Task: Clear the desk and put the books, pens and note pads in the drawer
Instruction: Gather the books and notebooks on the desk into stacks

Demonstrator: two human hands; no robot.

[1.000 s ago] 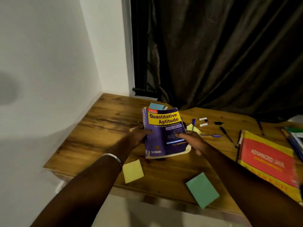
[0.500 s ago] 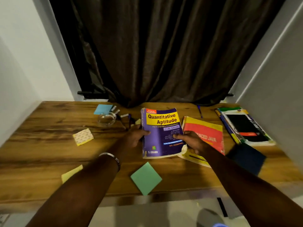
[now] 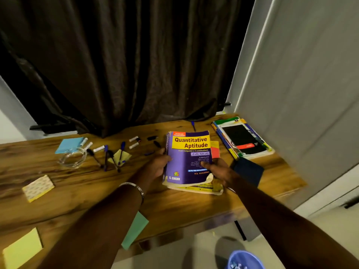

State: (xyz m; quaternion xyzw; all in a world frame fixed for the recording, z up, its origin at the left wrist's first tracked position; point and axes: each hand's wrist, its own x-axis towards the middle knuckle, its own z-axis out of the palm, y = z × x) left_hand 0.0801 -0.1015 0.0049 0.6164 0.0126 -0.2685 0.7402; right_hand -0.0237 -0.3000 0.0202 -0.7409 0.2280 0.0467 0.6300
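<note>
The purple book point(image 3: 189, 158) now lies on top of the red and yellow book point(image 3: 215, 150), covering nearly all of it; half a second ago it was held to the left of that book, most of whose red cover was then in plain sight. Both hands have kept their places on the purple book. The left hand point(image 3: 158, 166) grips the spine edge, thumb curled onto the cover. The right hand point(image 3: 218, 170) holds the opposite lower edge, thumb pressed on the cover; whether its fingers reach under the book beneath cannot be told. The book sits between the two hands, front cover up, its long side running away from the person, title at the far end, tilted slightly left.

A dark blue pad point(image 3: 248, 170) lies just right of the right hand, and a stack of books point(image 3: 242, 140) beyond it. To the left on the wooden desk point(image 3: 77, 183) lie scattered pens point(image 3: 105, 157), a glass dish point(image 3: 72, 157), a light blue pad point(image 3: 70, 144), a patterned pad point(image 3: 38, 188), a yellow pad point(image 3: 21, 249) and a green pad point(image 3: 135, 230).
</note>
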